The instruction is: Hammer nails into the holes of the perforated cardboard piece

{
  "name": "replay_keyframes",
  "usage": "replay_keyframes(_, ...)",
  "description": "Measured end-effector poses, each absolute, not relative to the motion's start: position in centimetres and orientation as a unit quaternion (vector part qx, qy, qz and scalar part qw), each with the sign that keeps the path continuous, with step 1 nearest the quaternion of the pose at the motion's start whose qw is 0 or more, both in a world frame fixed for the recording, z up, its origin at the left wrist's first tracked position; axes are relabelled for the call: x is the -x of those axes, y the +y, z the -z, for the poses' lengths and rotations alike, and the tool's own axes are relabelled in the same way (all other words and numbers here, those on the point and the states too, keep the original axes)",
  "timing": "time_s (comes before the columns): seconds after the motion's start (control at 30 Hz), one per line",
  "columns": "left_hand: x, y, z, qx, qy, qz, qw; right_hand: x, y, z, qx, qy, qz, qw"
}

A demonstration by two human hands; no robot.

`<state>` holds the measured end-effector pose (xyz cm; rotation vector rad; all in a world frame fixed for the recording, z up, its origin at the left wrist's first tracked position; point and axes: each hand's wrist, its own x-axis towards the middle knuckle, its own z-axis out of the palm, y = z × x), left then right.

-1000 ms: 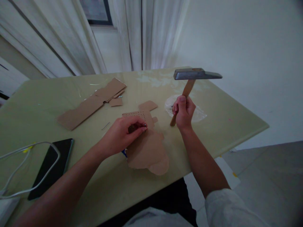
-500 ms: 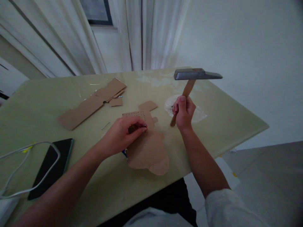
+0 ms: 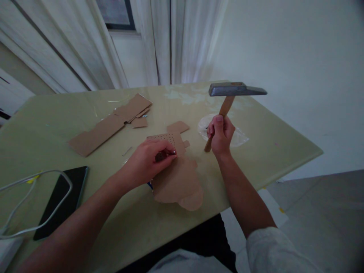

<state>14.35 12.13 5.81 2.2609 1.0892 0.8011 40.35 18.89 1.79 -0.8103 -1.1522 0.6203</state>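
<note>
My right hand [image 3: 222, 134] is closed round the wooden handle of a hammer [image 3: 237, 89], which it holds raised above the table, head up. My left hand [image 3: 150, 159] pinches a small nail [image 3: 174, 152] between thumb and forefinger; only its shiny tip end shows. Those fingertips rest at a brown piece of cardboard [image 3: 176, 182] with an irregular cut outline. Rows of small holes [image 3: 170, 138] run across its upper part, partly covered by my left hand. Something blue peeks out under its left edge.
Torn cardboard strips [image 3: 105, 131] lie at the back left, with a thin metal pin [image 3: 127, 151] nearer. A clear plastic bag [image 3: 239, 138] lies behind my right hand. At left are a dark tablet [image 3: 64, 201] and a white cable [image 3: 68, 185]. The table's edge [image 3: 295, 168] slants along the right.
My left fingertips have shifted very slightly on the cardboard. The hammer and my right hand stay where they were.
</note>
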Motion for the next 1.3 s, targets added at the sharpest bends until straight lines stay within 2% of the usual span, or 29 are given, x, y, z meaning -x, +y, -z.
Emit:
replay_keyframes(1.0,-15.1,11.8,-5.6,-0.8,0.423,-0.313,0.288,-40.3,18.4,-2.2,0.351,-0.537,-0.308,0.702)
replay_keyframes(1.3,-14.9,11.8,-5.3,-0.795,0.426,-0.314,0.296,-41.5,18.1,-2.4,0.363,-0.598,-0.332,0.632)
